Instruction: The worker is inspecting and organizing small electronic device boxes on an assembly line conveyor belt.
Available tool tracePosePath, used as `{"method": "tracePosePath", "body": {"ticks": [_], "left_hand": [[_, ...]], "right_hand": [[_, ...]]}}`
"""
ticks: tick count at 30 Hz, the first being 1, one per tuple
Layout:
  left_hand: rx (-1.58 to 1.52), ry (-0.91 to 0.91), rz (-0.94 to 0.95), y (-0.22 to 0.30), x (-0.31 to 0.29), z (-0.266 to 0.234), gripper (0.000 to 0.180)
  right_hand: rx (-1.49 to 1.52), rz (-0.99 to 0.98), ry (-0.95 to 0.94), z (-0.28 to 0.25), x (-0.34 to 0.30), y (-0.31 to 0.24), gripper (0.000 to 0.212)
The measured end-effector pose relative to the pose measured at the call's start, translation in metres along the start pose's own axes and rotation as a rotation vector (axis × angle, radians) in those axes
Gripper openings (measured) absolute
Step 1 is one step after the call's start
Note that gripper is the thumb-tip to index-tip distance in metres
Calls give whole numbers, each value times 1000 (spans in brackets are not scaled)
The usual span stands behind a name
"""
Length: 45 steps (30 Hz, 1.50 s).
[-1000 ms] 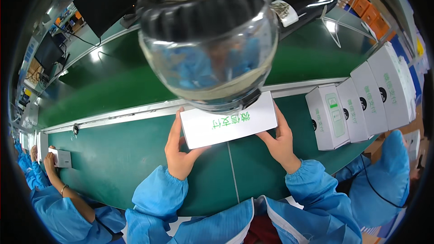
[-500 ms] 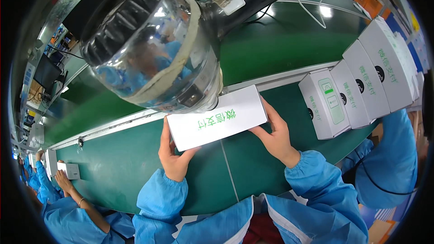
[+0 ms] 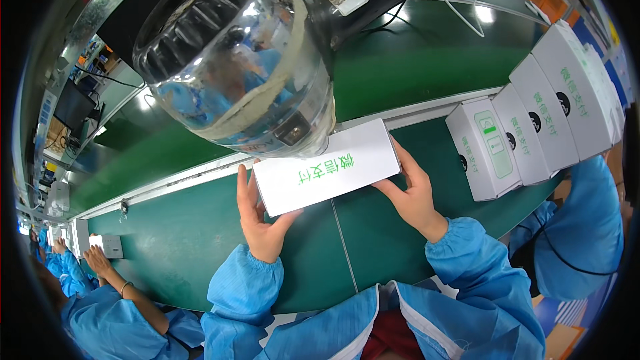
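A white carton (image 3: 313, 190) with green printing is held between my two hands, below a large clear-bodied device (image 3: 247, 80) with a ribbed black cap and black handle. My left hand (image 3: 263, 223) is at the carton's left end, thumb near its lower edge and one finger standing slightly off its side. My right hand (image 3: 417, 200) grips the right end, thumb at the lower edge and fingers along the side. The device hides part of the carton's far edge.
White cartons stand in a row (image 3: 543, 117) at the right of the green table (image 3: 300, 260). A pale rail (image 3: 167, 187) crosses behind the carton. A co-worker's hand (image 3: 100, 263) touches a small white box (image 3: 108, 245) at left. Another blue sleeve (image 3: 580, 227) is at right.
The whole view has shifted slightly. A finger of my left hand stands a little farther from the carton's end. Both hands stay at the carton.
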<state>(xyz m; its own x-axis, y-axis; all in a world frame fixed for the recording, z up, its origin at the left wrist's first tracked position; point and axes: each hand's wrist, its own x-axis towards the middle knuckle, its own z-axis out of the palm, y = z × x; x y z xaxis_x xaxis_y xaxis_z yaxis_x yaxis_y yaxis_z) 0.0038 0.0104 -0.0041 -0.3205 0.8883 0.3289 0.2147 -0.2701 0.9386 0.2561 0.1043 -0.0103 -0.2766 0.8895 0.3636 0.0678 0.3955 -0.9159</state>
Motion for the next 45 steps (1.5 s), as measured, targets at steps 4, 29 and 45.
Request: {"method": "tracePosePath", "body": {"ticks": [4,29,45], "left_hand": [[-31,7,-17,0,0,1,114],[-29,21,-27,-1,0,0,115],[5,39,-24,-3,-2,0,116]], "right_hand": [[-6,-5,0,1,1,-2,72],[-15,-19,22,3,1,1,70],[-9,-4,26,4,0,2,69]]}}
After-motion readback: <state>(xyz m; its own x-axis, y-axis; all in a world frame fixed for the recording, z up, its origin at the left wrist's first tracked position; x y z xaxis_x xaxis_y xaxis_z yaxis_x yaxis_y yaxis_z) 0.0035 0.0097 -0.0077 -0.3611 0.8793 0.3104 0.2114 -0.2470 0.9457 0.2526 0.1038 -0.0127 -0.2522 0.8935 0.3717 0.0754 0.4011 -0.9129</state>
